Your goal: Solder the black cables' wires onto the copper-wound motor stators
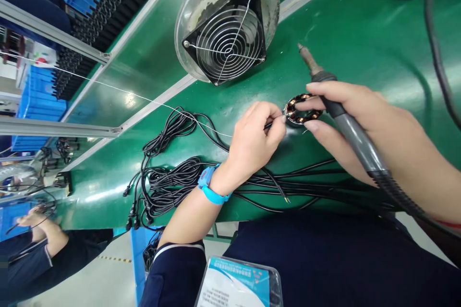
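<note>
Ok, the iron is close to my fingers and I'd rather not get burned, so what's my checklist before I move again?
1. Iron steady in the right hand: ok, it is gripped there.
2. Tip pointing away from both hands: ok.
3. Ring supported: ok, the right fingers hold it.
4. Wire ends at the ring visible: cannot tell, the left hand hides much of the black lead.
5. Bench below the left forearm free of cables: not ok, they run under it.
6. Fan running: cannot tell.
</note>
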Available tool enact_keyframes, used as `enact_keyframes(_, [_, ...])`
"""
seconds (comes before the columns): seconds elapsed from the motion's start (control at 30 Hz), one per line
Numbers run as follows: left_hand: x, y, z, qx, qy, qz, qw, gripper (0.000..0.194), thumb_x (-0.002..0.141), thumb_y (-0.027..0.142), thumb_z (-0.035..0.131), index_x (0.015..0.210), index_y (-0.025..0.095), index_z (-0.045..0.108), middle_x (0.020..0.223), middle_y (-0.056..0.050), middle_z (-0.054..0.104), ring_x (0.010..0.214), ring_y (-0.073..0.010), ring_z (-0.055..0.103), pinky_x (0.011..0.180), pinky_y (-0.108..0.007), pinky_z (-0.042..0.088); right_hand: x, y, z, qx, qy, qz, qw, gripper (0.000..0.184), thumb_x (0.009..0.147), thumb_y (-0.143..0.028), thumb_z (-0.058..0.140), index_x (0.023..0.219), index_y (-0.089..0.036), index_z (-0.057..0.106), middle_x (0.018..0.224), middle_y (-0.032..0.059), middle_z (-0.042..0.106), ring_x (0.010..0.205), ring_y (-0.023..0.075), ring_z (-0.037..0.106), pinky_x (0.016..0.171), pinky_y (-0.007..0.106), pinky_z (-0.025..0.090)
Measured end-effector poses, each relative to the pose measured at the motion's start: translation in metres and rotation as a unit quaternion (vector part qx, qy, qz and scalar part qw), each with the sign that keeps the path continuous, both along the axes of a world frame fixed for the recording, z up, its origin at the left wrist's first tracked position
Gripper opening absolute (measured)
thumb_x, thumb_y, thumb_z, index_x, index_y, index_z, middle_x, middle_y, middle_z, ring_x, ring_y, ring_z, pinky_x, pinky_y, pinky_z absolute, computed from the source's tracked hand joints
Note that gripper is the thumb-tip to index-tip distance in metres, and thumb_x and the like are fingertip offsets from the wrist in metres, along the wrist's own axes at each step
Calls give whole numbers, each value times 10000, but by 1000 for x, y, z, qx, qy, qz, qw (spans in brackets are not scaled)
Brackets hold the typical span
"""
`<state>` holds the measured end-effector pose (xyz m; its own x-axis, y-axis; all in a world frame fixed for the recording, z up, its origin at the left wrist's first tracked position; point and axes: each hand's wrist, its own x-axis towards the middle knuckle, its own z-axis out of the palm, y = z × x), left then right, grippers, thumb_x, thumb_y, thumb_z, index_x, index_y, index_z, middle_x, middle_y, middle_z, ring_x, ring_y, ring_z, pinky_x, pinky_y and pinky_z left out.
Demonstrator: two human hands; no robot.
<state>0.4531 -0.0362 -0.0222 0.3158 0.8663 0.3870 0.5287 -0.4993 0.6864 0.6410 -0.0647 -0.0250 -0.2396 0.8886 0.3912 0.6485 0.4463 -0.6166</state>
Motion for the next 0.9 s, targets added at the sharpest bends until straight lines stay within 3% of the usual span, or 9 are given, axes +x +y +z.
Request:
enact_keyframes(0.2, [0, -1, 3, -116, -28, 0, 993, 168, 877, 92, 577, 773, 197, 497, 720, 32, 560, 670, -88, 519, 642, -225, 432, -8, 2, -4, -4, 2, -56, 998, 413, 985, -330, 543, 1391, -264, 496, 1041, 20, 719, 1038, 244, 679, 898, 418, 537])
enact_keyframes(0.33, [-3, -1, 2, -157, -58, -13, 986, 143, 900, 101, 568, 794, 191, 535, 698, 43, 552, 595, -74, 480, 578, -215, 411, -13, 2, -4, -2, -13, -35, 999, 386, 976, -327, 520, 1359, -274, 507, 984, 17, 725, 947, 258, 692, 831, 432, 532])
enact_keyframes(0.57, [-11, -1, -1, 8, -7, -61, 998, 112, 962, 218, 609, 866, 186, 658, 904, -44, 669, 892, -146, 623, 788, -299, 515, -17, 3, -4, 59, -15, -33, 998, 366, 958, -224, 581, 1320, -216, 522, 938, 16, 726, 912, 197, 692, 842, 343, 523])
enact_keyframes(0.73, [-11, -4, -4, 59, 27, -73, 995, 104, 972, 210, 596, 913, 187, 678, 935, -50, 680, 919, -148, 641, 822, -306, 534, -18, 2, -7, 65, 8, -33, 997, 406, 948, -230, 614, 1343, -226, 521, 953, 9, 720, 968, 192, 692, 897, 327, 528])
enact_keyframes(0.9, [-12, -6, -3, 69, 25, -72, 995, 105, 940, 107, 567, 881, 180, 615, 892, -42, 657, 875, -147, 617, 782, -295, 515, -18, 2, -6, 1, 44, -37, 998, 392, 962, -291, 565, 1351, -280, 526, 967, -6, 707, 993, 200, 686, 903, 357, 546])
